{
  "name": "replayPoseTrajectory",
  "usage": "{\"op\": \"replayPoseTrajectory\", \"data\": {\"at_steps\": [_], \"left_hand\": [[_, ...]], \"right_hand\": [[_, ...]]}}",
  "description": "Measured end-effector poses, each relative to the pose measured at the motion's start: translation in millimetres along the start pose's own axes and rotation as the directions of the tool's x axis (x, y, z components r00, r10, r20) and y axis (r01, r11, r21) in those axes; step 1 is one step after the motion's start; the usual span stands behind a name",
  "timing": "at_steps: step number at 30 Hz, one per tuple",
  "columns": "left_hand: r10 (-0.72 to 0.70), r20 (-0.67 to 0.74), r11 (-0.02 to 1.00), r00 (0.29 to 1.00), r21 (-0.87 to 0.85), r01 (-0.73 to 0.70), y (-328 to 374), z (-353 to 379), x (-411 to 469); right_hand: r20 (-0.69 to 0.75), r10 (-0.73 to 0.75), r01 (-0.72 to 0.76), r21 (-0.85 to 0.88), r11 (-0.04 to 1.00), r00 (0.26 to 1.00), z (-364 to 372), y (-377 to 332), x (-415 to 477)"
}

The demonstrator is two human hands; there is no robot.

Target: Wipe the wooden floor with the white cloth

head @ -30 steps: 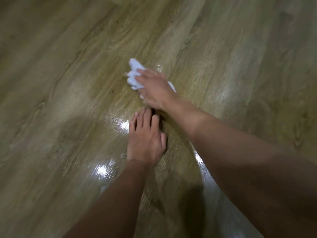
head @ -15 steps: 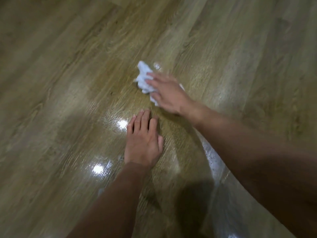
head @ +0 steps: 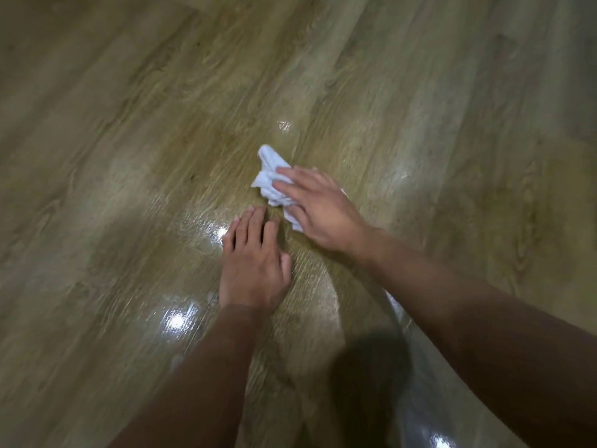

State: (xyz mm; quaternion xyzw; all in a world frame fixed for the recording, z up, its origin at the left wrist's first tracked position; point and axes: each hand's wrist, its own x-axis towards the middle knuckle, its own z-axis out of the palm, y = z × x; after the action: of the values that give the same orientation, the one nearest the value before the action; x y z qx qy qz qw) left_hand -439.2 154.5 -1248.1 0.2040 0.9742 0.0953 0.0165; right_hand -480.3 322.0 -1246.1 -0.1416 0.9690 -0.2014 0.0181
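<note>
A crumpled white cloth (head: 270,176) lies on the glossy wooden floor (head: 129,156) near the middle of the view. My right hand (head: 318,208) lies flat on top of the cloth with straight fingers and presses it to the boards; most of the cloth is hidden under the palm. My left hand (head: 253,260) rests flat on the floor just below and left of the cloth, fingers straight and together, holding nothing. Its fingertips lie close to the cloth's near edge.
Wooden planks run diagonally across the whole view. Bright light reflections (head: 176,320) shine on the floor near my left wrist, and a dark shadow (head: 368,367) falls between my forearms. No other object is in view.
My right hand has slid the cloth to the right and a little nearer across the floor. My left hand has stayed flat in nearly the same spot.
</note>
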Motion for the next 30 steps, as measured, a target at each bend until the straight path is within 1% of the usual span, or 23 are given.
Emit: {"op": "replayPoseTrajectory", "data": {"at_steps": [2,3,4,5,7,8,9,10,12,13,14,15,16,17,19,22,23,24,25,26,28,29,30], "left_hand": [[-0.001,-0.001,1.0,1.0,-0.015,0.001,0,0,0],[0.002,0.006,1.0,1.0,-0.016,-0.002,0,1,0],[0.003,0.015,1.0,1.0,-0.011,-0.003,0,1,-1],[0.003,0.023,1.0,1.0,-0.005,-0.003,0,1,-1],[-0.006,0.026,1.0,1.0,-0.005,0.006,-1,0,-2],[-0.009,0.024,1.0,1.0,-0.008,0.009,-1,1,-2],[-0.01,0.022,1.0,1.0,-0.01,0.011,0,1,-3],[-0.01,0.019,1.0,1.0,-0.013,0.011,0,2,-2],[-0.009,0.003,1.0,1.0,-0.016,0.009,1,3,-1],[-0.008,-0.008,1.0,1.0,-0.016,0.008,1,4,-1],[-0.007,-0.019,1.0,1.0,-0.017,0.007,1,4,-1],[-0.005,-0.023,1.0,1.0,-0.021,0.004,2,4,-1],[-0.003,-0.023,1.0,1.0,-0.025,0.003,2,4,-1],[-0.004,-0.023,1.0,1.0,-0.029,0.003,2,4,-1],[-0.005,-0.022,1.0,1.0,-0.029,0.004,1,4,-1],[0.001,-0.026,1.0,1.0,-0.024,-0.001,2,4,-1],[0.003,-0.024,1.0,1.0,-0.023,-0.004,2,4,-2],[0.003,-0.025,1.0,1.0,-0.02,-0.004,2,4,-2],[0.004,-0.028,1.0,1.0,-0.015,-0.004,2,4,-2],[0.006,-0.029,1.0,1.0,-0.013,-0.007,1,3,-2],[0.017,-0.021,1.0,1.0,-0.009,-0.017,2,2,-3],[0.023,-0.018,1.0,1.0,-0.007,-0.023,2,1,-3],[0.025,-0.015,1.0,1.0,-0.004,-0.026,2,1,-3]], "right_hand": [[0.067,-0.071,0.073,-0.033,0.997,0.995,-9,23,-7],[0.037,-0.042,0.044,-0.051,0.998,0.998,-14,41,-5],[-0.039,0.035,-0.038,-0.063,0.997,0.999,-21,59,-1],[-0.13,0.164,-0.171,-0.046,0.984,0.978,-28,75,3],[-0.247,0.418,-0.426,0.023,0.905,0.874,-35,89,10],[-0.256,0.473,-0.485,0.02,0.875,0.843,-31,81,12],[-0.223,0.464,-0.472,0.016,0.881,0.857,-26,67,9],[-0.185,0.408,-0.411,0.021,0.911,0.894,-20,48,1],[-0.123,0.204,-0.201,0.04,0.979,0.971,-3,18,-26],[-0.077,0.067,-0.07,-0.037,0.997,0.995,4,6,-44],[-0.045,-0.039,0.035,-0.082,0.996,0.998,6,5,-58],[-0.018,-0.084,0.082,-0.099,0.992,0.996,2,11,-64],[-0.002,-0.065,0.064,-0.102,0.993,0.998,-8,20,-62],[-0.034,-0.006,0.003,-0.109,0.994,0.999,-14,34,-56],[-0.136,0.194,-0.207,-0.092,0.974,0.972,-24,65,-39],[-0.272,0.457,-0.479,-0.02,0.877,0.847,-30,86,-24],[-0.294,0.504,-0.529,-0.005,0.849,0.812,-25,74,-25],[-0.307,0.508,-0.537,-0.012,0.843,0.805,-19,59,-30],[-0.309,0.464,-0.49,-0.009,0.872,0.83,-13,40,-38],[-0.297,0.372,-0.393,-0.014,0.919,0.88,-5,24,-48],[-0.219,0.108,-0.127,-0.076,0.989,0.97,9,1,-77],[-0.175,0.01,-0.033,-0.127,0.991,0.985,9,2,-87],[-0.127,-0.027,0.004,-0.176,0.984,0.991,3,10,-92]]}}
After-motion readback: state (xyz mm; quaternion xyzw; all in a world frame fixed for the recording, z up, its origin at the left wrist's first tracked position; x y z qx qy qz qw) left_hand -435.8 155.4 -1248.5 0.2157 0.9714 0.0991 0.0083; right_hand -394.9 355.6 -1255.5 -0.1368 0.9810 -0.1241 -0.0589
